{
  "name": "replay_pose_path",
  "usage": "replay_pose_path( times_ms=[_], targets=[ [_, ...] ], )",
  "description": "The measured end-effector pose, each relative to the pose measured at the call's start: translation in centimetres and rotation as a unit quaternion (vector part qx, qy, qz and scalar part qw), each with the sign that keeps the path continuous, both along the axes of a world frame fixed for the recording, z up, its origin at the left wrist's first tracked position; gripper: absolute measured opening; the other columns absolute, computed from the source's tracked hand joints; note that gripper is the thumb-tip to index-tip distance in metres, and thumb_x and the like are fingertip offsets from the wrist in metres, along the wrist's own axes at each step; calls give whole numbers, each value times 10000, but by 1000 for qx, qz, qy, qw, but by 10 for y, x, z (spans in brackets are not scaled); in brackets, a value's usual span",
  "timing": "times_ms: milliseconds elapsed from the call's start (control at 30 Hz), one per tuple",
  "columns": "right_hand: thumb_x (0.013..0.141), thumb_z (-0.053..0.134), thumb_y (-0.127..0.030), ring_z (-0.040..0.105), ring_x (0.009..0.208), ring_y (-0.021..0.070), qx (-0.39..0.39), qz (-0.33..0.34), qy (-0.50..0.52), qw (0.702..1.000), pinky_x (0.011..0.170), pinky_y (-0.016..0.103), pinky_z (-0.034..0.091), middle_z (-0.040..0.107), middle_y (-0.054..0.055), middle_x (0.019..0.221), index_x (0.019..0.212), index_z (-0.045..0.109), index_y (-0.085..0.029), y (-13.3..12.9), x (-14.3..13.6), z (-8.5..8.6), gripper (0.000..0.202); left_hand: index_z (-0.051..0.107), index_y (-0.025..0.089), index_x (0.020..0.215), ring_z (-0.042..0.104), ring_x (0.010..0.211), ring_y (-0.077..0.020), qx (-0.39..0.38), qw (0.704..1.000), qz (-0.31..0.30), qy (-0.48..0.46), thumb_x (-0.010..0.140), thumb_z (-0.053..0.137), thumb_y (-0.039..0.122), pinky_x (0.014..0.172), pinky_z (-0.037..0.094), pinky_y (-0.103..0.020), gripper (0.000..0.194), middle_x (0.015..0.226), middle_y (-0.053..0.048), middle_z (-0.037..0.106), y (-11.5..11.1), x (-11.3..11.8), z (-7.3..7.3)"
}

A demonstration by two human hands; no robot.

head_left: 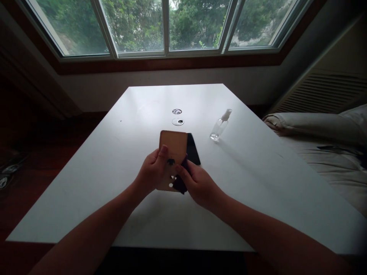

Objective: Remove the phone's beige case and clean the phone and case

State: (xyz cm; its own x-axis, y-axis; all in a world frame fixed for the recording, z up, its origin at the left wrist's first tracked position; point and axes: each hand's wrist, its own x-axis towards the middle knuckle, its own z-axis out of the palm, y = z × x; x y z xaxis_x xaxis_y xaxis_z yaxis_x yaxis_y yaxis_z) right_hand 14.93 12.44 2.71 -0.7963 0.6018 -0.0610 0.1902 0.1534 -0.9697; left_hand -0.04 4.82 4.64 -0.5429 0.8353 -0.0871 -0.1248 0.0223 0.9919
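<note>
A tan phone case (173, 142) with round holes near its lower end is held up over the white table (94, 160). My left hand (151, 168) grips its left edge, thumb on the face. My right hand (197, 181) pinches a dark cloth (179, 185) against the lower right part of the case. Behind the case, a black phone (193, 149) lies on the table, partly hidden.
Two round stickers or discs (177, 111) (178, 122) lie beyond the case. A clear spray bottle (220, 126) stands to the right. A bed or cushion (309, 137) borders the table's right side, and a window is at the back.
</note>
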Motion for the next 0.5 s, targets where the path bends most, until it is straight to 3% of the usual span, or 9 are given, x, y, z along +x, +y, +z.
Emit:
replay_pose_path(
  times_ms=[267,400,500],
  targets=[
    [918,549,-697,542,643,154,-14,-144,73,987,541,259,414,623,15,733,848,619,-191,25,0,12,516,699,148,967,683,706,-198,-71,975,-210,-29,874,649,629,610,535,-271,492,852,-97,740,-9,-1,-3],
    [884,585,-715,481,554,129,-86,-129,103,982,483,255,380,570,-9,661,836,600,-197,29,-1,11,521,694,149,954,688,682,-197,-49,985,-163,-27,882,629,642,595,532,-270,502,830,-89,744,-10,6,-5],
    [869,620,-702,511,561,136,-108,-114,107,982,487,254,406,593,-3,674,853,613,-195,27,-2,8,507,692,149,935,685,647,-194,-34,992,-117,-25,873,639,642,574,529,-269,500,792,-75,741,-8,12,-5]
  ],
)
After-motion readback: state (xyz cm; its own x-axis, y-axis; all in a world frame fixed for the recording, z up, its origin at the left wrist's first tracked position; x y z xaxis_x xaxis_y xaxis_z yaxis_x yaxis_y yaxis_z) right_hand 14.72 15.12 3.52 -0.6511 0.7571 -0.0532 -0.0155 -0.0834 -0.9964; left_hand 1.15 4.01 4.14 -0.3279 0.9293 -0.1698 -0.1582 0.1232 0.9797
